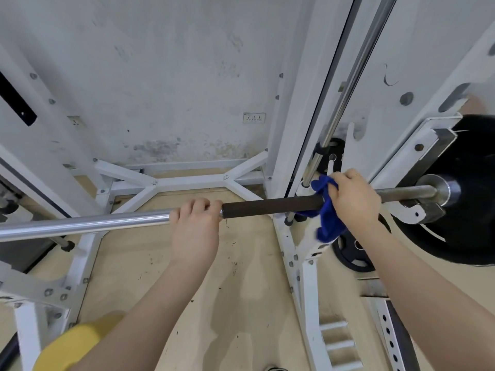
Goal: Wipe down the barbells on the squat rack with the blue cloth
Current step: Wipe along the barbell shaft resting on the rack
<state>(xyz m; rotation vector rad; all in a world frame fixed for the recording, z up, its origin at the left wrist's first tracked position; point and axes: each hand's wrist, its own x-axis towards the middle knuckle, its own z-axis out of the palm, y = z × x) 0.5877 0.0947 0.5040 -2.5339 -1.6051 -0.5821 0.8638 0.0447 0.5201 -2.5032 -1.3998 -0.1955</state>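
A long barbell (270,207) runs across the view on the white squat rack (292,145). Its left part is shiny chrome and its middle section is dark and rough. My left hand (197,223) is wrapped around the bar where chrome meets the dark grip. My right hand (353,199) presses the blue cloth (328,218) around the bar at the right end of the dark section, beside the rack upright. Loose cloth hangs down below the bar. A big black weight plate (471,188) sits on the bar's right sleeve.
A chrome guide rod (356,76) slants up along the right upright. A smaller black plate (351,253) hangs low on the rack. White base struts (187,180) cross the beige floor below. A stained white wall stands behind. My yellow sleeve (72,346) shows at bottom left.
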